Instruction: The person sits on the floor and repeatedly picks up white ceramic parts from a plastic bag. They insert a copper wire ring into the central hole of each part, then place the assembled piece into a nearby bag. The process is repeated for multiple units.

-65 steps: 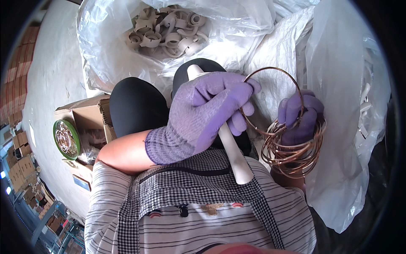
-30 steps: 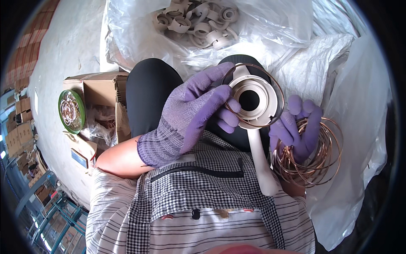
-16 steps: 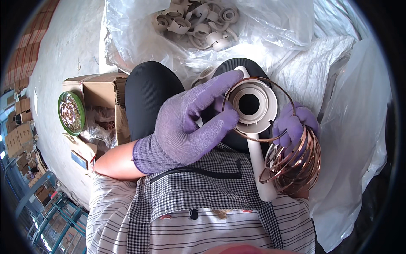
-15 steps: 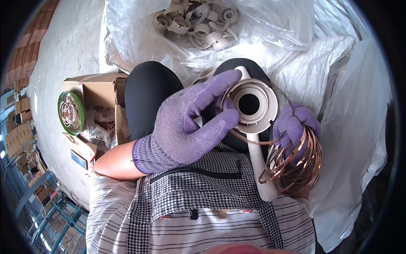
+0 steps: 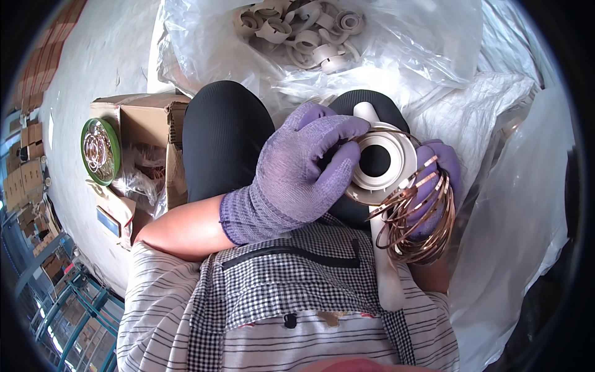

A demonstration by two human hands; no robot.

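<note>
Left hand (image 5: 302,166) pinched a ring (image 5: 398,131) by a white plastic part (image 5: 395,155) — right hand (image 5: 451,163) curled beside it, copper rings (image 5: 411,248) looped around (couldn't tell its grip).

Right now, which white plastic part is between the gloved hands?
The long-handled one, its round opening facing the camera between the left hand and right hand. The other white parts lie heaped in the clear plastic bag.

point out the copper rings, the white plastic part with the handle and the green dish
Copper rings (image 5: 410,245): head view, lower part of the bundle.
White plastic part (image 5: 401,163): head view, round face, right of the hole.
Green dish (image 5: 115,152): head view, right rim.
</note>
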